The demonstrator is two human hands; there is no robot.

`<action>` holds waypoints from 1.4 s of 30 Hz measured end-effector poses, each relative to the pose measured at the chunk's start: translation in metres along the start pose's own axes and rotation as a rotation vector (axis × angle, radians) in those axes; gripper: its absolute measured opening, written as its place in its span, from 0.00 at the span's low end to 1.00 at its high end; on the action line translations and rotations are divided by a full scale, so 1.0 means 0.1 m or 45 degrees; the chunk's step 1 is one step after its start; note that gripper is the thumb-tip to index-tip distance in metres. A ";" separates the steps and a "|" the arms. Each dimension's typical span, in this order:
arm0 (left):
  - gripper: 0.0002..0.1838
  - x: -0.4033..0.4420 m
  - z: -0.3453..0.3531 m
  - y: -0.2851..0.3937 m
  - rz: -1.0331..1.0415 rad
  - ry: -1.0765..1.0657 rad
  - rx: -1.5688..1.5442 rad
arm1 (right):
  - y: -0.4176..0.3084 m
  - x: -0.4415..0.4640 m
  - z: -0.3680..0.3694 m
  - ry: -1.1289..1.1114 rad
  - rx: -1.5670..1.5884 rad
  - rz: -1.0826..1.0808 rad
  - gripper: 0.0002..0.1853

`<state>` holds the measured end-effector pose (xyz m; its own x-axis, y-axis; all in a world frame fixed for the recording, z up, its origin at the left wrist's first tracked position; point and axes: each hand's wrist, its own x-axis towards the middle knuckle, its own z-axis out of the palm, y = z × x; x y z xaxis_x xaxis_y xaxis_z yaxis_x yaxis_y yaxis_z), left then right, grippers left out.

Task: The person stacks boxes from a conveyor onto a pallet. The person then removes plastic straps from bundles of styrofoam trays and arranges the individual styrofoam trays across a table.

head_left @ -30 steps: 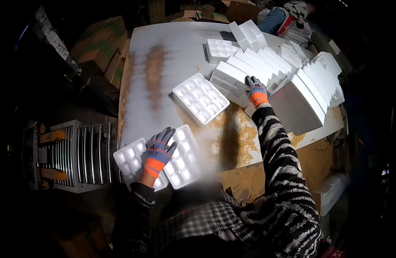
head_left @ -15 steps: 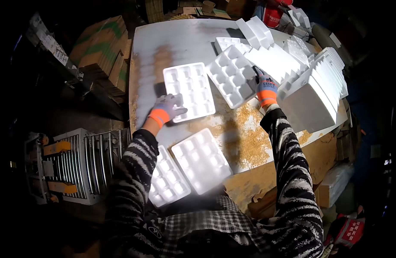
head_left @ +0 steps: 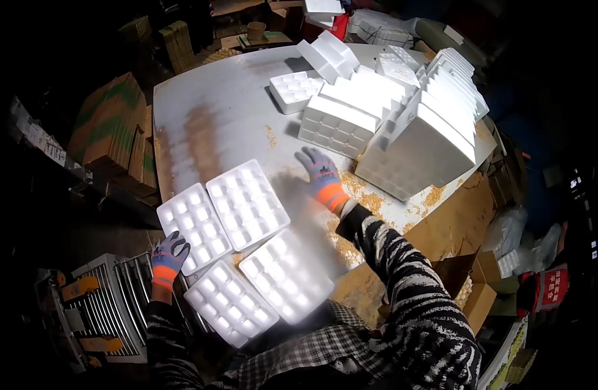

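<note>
Foam trays point(head_left: 248, 203): lie four together.
Left hand point(head_left: 169, 259): curls against leftmost tray point(head_left: 196, 224); cannot tell whether gripping.
Right hand point(head_left: 324, 174): hangs outstretched, empty, over tabletop point(head_left: 240, 127).

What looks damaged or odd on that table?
The tabletop looks damaged: ragged tan patches show beside the right hand, as if the surface had worn away, and a brown stain marks its left side.
</note>
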<state>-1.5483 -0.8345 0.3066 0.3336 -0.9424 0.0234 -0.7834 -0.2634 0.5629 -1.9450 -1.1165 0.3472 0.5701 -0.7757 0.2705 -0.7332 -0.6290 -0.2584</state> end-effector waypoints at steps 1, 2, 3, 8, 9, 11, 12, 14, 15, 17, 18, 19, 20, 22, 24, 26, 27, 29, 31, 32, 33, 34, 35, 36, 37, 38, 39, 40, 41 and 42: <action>0.15 0.04 -0.01 0.11 -0.019 0.032 -0.052 | 0.33 0.17 -0.14 0.135 -0.134 -0.013 0.41; 0.16 0.10 -0.01 0.20 -0.041 0.069 -0.104 | 0.71 0.38 -0.25 0.260 -0.212 -0.036 0.43; 0.17 0.12 -0.02 0.25 0.055 0.089 0.008 | 0.73 0.43 -0.27 0.201 -0.239 0.012 0.43; 0.17 0.71 0.42 1.39 0.209 0.132 -0.268 | 2.32 1.28 -0.43 0.192 -0.440 0.450 0.29; 0.18 0.89 0.77 1.54 -0.019 -0.116 -1.012 | 2.46 1.38 -0.45 0.002 -0.444 0.544 0.26; 0.25 1.27 1.34 2.15 -0.086 -0.540 -1.490 | 2.58 1.50 -0.49 -0.223 -0.392 0.596 0.22; 0.29 1.47 1.56 2.54 -0.227 -0.690 -1.488 | 2.57 1.52 -0.54 -0.253 -0.336 0.561 0.21; 0.31 1.84 2.13 3.16 -0.383 -0.661 -1.820 | 2.50 1.58 -0.65 -0.373 -0.210 0.522 0.21; 0.33 2.03 2.40 3.38 -0.459 -0.609 -1.893 | 2.48 1.53 -0.63 -0.376 -0.156 0.475 0.22; 0.37 2.52 3.06 3.64 -0.589 -0.456 -1.975 | 2.48 1.44 -0.57 -0.412 0.108 0.405 0.27; 0.40 2.78 3.38 3.66 -0.628 -0.342 -2.007 | 2.47 1.38 -0.43 -0.360 0.377 0.317 0.29; 0.42 2.92 3.51 3.71 -0.645 -0.214 -2.057 | 2.36 1.30 -0.49 -0.358 0.544 0.413 0.29; 0.47 2.82 3.18 3.93 -0.647 0.027 -2.228 | 2.23 1.27 -0.54 -0.362 0.716 0.506 0.29; 0.52 2.66 2.57 4.16 -0.451 0.250 -2.355 | 2.32 1.22 -0.16 0.024 1.049 0.157 0.27; 0.53 2.84 2.64 3.78 0.064 0.387 -1.959 | 2.11 1.24 -0.16 0.099 0.954 0.022 0.31; 0.45 2.81 2.30 3.42 0.191 0.347 -1.527 | 1.81 1.31 0.03 0.230 0.790 -0.179 0.38; 0.50 2.74 1.92 3.33 0.135 0.199 -1.658 | 1.62 1.39 0.07 0.118 0.945 -0.219 0.42; 0.55 2.80 1.44 2.75 0.209 0.332 -1.146 | 1.27 1.47 0.24 0.023 0.788 -0.200 0.43; 0.53 2.73 0.96 2.18 0.229 0.562 -0.406 | 1.07 1.63 0.51 0.004 0.742 -0.138 0.43; 0.53 2.59 0.59 2.06 0.133 0.552 -0.329 | 0.97 1.74 0.57 -0.017 0.752 -0.080 0.43; 0.52 2.53 0.36 1.77 0.046 0.564 -0.172 | 0.86 1.81 0.62 -0.046 0.761 -0.020 0.43; 0.52 2.46 0.17 1.46 -0.043 0.569 -0.016 | 0.69 1.87 0.56 -0.101 0.737 0.034 0.42; 0.51 2.39 0.06 1.16 -0.177 0.577 0.118 | 0.57 1.89 0.60 -0.044 0.809 0.083 0.41; 0.50 2.37 0.00 0.84 -0.308 0.589 0.249 | 0.45 1.93 0.65 0.018 0.877 0.128 0.39; 0.49 2.36 0.00 0.51 -0.379 0.568 0.286 | 0.38 2.01 0.93 0.114 1.255 0.150 0.38; 0.48 2.35 0.06 0.21 -0.451 0.542 0.323 | 0.29 2.08 1.21 0.211 1.632 0.171 0.37; 0.49 2.35 0.15 0.00 -0.507 0.519 0.379 | 0.11 2.05 1.26 0.132 1.875 0.297 0.37; 0.49 2.34 0.19 0.03 -0.594 0.466 0.369 | -0.03 2.04 1.43 0.048 1.873 0.406 0.38; 0.50 2.33 0.25 0.10 -0.676 0.410 0.358 | -0.17 1.98 1.43 -0.105 1.904 0.528 0.38; 0.50 2.34 0.31 0.18 -0.755 0.352 0.348 | -0.30 1.89 1.43 -0.256 1.930 0.652 0.38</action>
<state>-1.5006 -1.0657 0.2969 0.8374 -0.5466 0.0065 -0.5198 -0.7925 0.3189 -1.7620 -1.2518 0.2738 0.5193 -0.8266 -0.2169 0.1010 0.3114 -0.9449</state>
